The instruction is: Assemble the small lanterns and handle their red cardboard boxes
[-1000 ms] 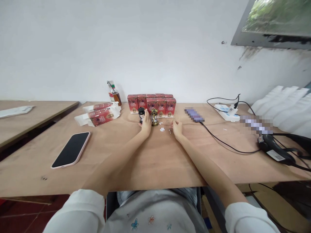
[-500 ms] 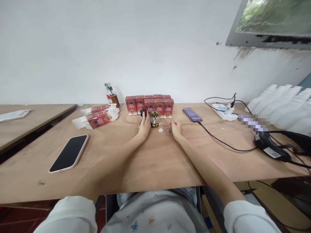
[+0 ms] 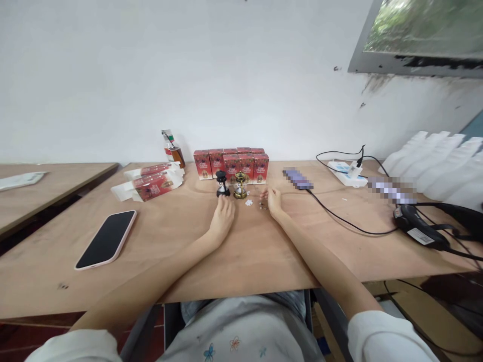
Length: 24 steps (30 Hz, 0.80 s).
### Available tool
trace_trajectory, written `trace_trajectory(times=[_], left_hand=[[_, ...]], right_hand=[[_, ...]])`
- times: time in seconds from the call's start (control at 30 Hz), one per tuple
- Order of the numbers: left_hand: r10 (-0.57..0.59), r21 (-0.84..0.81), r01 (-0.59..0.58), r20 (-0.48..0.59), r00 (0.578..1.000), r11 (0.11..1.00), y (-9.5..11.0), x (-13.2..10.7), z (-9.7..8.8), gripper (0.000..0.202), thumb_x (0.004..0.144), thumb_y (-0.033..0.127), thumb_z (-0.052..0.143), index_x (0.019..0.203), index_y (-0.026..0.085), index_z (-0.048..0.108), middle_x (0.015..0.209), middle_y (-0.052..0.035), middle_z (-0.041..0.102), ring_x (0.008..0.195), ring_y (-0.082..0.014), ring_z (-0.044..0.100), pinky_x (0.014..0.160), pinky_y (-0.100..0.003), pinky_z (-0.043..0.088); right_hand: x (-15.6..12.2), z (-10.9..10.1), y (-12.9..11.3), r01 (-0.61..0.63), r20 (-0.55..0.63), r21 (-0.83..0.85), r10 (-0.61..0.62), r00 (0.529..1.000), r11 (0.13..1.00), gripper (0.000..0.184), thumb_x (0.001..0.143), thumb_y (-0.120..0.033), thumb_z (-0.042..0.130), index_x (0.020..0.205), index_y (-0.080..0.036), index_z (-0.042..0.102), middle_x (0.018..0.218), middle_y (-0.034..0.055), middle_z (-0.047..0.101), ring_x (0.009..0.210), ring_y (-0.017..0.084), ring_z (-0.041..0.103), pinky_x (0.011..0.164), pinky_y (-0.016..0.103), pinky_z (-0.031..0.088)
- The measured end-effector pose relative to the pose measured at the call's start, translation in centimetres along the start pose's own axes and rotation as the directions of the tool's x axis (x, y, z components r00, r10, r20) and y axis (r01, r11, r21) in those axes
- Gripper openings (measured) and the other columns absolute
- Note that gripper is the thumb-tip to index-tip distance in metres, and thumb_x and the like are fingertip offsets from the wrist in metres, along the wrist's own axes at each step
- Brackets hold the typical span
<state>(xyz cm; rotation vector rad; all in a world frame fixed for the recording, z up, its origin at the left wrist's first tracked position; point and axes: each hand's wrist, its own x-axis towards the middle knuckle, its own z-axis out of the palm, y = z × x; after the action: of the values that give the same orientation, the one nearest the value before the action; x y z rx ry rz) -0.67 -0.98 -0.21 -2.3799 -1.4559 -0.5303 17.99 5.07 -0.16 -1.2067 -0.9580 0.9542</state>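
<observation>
With our left hand [image 3: 222, 219] unclenched near the black lantern [image 3: 222, 185] and our right hand [image 3: 274, 202] of indeterminable closure, we should handle the small parts [image 3: 262, 205] singly.

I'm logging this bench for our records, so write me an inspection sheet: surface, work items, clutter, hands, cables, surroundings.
Surface: wooden table, dark marks at front left.
Work items: black lantern and gold lantern upright, side by side, before red boxes.
Clutter: white scraps, open cartons, bottle, phone.
Hands: left hand by the black lantern's base, contact unclear; right hand curled near tiny bits, hold unclear.
Cables: black cable from second phone towards black device; more at power strip.
Surroundings: white wall, stained below window.
</observation>
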Motion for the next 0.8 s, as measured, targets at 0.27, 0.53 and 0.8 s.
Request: trace_trajectory(times=[0.27, 0.53, 0.8], left_hand=[[-0.09, -0.052, 0.1, 0.172, 0.981, 0.994, -4.2, -1.2, -1.2, 0.027, 0.084, 0.019, 0.04, 0.105, 0.015, 0.057, 0.105, -0.0136, 0.056, 0.101, -0.0262, 0.051, 0.086, -0.04, 0.043], [-0.196, -0.029, 0.202, 0.147, 0.97, 0.979, -5.6, 1.4, 0.1, 0.026, 0.081, 0.026, 0.043, 0.101, 0.014, 0.056, 0.105, -0.0141, 0.056, 0.102, -0.0286, 0.049, 0.087, -0.04, 0.04], [-0.483, -0.014, 0.488, -0.165, 0.86, 0.873, -8.4, 4.8, 1.4, 0.058, 0.072, 0.015, 0.044, 0.126, -0.004, 0.037, 0.132, -0.0292, 0.039, 0.122, -0.0383, 0.037, 0.098, -0.047, 0.03]], right_hand=[[-0.1, -0.4, 0.6, 0.073, 0.097, -0.102, -0.063, 0.993, 0.992, 0.022, 0.076, -0.033, 0.043, 0.063, -0.018, 0.052, 0.048, -0.0025, 0.053, 0.042, 0.009, 0.045, 0.046, 0.02, 0.036], [-0.5, -0.5, 0.3, 0.294, 0.167, -0.292, -0.255, 0.953, 0.91, 0.016, 0.077, -0.028, 0.045, 0.067, -0.019, 0.055, 0.069, -0.0005, 0.06, 0.069, 0.014, 0.054, 0.072, 0.025, 0.038], [-1.0, -0.5, 0.0, 0.386, 0.126, -0.409, -0.368, 0.921, 0.827, 0.018, 0.084, -0.028, 0.035, 0.076, -0.02, 0.05, 0.08, 0.0037, 0.061, 0.081, 0.02, 0.054, 0.08, 0.032, 0.037]])
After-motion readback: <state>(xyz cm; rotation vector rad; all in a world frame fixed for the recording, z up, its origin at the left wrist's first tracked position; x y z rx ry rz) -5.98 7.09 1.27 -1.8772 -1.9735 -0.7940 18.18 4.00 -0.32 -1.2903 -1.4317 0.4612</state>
